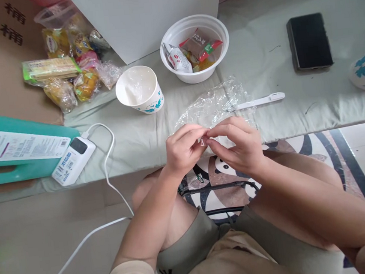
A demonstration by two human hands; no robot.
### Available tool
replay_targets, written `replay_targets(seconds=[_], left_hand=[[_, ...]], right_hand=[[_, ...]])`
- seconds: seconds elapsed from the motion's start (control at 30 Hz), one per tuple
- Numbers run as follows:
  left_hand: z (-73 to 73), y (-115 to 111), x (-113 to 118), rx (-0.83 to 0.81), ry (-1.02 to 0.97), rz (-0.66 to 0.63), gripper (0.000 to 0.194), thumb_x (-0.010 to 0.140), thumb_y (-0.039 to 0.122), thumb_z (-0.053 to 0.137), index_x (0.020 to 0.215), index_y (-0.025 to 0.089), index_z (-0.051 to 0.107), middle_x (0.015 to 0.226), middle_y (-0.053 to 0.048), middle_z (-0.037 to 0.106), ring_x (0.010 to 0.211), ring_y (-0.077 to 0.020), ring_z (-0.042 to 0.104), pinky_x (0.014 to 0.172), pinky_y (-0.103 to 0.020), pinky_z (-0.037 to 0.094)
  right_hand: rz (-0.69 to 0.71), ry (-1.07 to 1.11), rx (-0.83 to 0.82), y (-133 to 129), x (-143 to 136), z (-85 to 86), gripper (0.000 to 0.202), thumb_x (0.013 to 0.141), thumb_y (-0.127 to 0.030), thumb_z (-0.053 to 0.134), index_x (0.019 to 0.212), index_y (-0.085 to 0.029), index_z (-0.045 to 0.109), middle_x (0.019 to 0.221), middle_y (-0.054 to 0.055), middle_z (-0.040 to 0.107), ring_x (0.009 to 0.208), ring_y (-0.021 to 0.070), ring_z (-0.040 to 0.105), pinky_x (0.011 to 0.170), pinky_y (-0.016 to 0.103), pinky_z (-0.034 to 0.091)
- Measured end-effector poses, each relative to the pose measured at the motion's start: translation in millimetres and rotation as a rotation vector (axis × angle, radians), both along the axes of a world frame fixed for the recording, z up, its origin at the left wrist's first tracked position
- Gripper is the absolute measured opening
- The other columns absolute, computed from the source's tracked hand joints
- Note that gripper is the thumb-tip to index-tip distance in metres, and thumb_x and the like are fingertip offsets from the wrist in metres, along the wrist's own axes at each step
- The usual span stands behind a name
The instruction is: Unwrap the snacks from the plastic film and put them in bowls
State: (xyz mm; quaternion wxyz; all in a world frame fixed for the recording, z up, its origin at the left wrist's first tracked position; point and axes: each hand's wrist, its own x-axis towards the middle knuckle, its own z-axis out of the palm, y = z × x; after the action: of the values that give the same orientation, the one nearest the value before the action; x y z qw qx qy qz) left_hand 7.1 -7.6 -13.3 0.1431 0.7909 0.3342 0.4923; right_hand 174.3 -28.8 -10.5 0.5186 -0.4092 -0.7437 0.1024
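The left hand (183, 147) and right hand (239, 144) meet above the near edge of the cloth-covered bench (279, 71), thumbs and forefingers pinched together at the tips. Between them shows a small bit of clear plastic (203, 142), gripped by both; the rest of each hand is loosely curled. A crumpled clear wrapper (211, 102) lies on the cloth just beyond the fingers; whether it joins the pinched bit cannot be told. A white plastic utensil (264, 100) lies with one end at the wrapper.

The cardboard box (9, 80) carries large black characters, 桶 twice and 封 once. The label on the green jug (22, 122) has fine print and a barcode, too small to read. Blue lettering marks the white power bank (74, 160), also illegible. In the white bowl (196, 76), a white tube (178, 60) and a red-edged packet (197, 45) bear unclear print. The paper cup (153, 97) has blue leaves, and the grey shorts (182, 242) an interlocked NY.
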Motion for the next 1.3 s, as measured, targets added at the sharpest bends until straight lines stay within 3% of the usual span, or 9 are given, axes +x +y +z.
replay_targets(seconds=[0.17, 0.37, 0.73, 0.93, 1.1, 1.3], left_hand=[[-1.7, 0.4, 1.5, 0.029, -0.002, 0.015, 0.009, 0.09, 0.011, 0.069, 0.088, 0.019, 0.065, 0.078, 0.001, 0.073, 0.055, -0.006, 0.053, 0.054, -0.018, 0.044], [-3.8, 0.9, -1.1, 0.037, 0.045, 0.071, 0.011, 0.087, 0.014, 0.073, 0.085, 0.021, 0.065, 0.065, 0.006, 0.07, 0.048, -0.0057, 0.052, 0.049, -0.019, 0.042], [-4.0, 3.4, -3.1, -0.046, 0.035, 0.08, 0.014, 0.089, 0.022, 0.076, 0.079, 0.02, 0.066, 0.067, 0.002, 0.074, 0.052, -0.0076, 0.062, 0.05, -0.02, 0.047], [-3.5, 5.1, -6.2, -0.038, -0.012, 0.079, 0.014, 0.088, 0.019, 0.077, 0.081, 0.019, 0.065, 0.072, 0.001, 0.076, 0.057, -0.0088, 0.068, 0.051, -0.019, 0.05], [-1.7, 3.5, -5.8, 0.038, -0.044, 0.001, 0.012, 0.091, 0.012, 0.072, 0.086, 0.02, 0.064, 0.085, -0.001, 0.08, 0.078, -0.011, 0.076, 0.067, -0.019, 0.057], [-2.9, 2.9, -6.8, 0.031, -0.034, 0.017, 0.012, 0.092, 0.02, 0.072, 0.087, 0.021, 0.061, 0.092, -0.002, 0.079, 0.069, -0.0089, 0.07, 0.06, -0.019, 0.054]], right_hand=[[0.014, -0.046, -0.052, -1.7, 0.9, 0.6, 0.011, 0.091, -0.013, 0.066, 0.094, -0.024, 0.068, 0.079, -0.003, 0.072, 0.072, 0.014, 0.065, 0.07, 0.033, 0.041], [-0.012, -0.075, -0.137, -2.3, 2.3, 0.0, 0.011, 0.092, -0.015, 0.063, 0.085, -0.023, 0.068, 0.075, -0.003, 0.073, 0.07, 0.0138, 0.066, 0.069, 0.033, 0.04], [-0.117, -0.096, -0.031, 0.1, 4.5, 2.0, 0.015, 0.09, -0.012, 0.06, 0.08, -0.023, 0.062, 0.069, -0.004, 0.071, 0.062, 0.0133, 0.065, 0.066, 0.032, 0.042], [-0.09, -0.06, -0.026, 0.7, 6.1, 4.2, 0.019, 0.086, -0.005, 0.057, 0.081, -0.023, 0.056, 0.068, -0.004, 0.066, 0.063, 0.0126, 0.061, 0.064, 0.031, 0.04], [0.01, -0.013, -0.088, -0.1, 3.4, -3.6, 0.01, 0.088, -0.023, 0.068, 0.094, -0.022, 0.061, 0.084, 0.001, 0.072, 0.075, 0.0171, 0.066, 0.068, 0.032, 0.047], [-0.056, -0.02, -0.076, 0.4, 1.5, -6.6, 0.014, 0.087, -0.011, 0.062, 0.083, -0.024, 0.058, 0.072, -0.003, 0.069, 0.067, 0.0154, 0.063, 0.066, 0.031, 0.046]])
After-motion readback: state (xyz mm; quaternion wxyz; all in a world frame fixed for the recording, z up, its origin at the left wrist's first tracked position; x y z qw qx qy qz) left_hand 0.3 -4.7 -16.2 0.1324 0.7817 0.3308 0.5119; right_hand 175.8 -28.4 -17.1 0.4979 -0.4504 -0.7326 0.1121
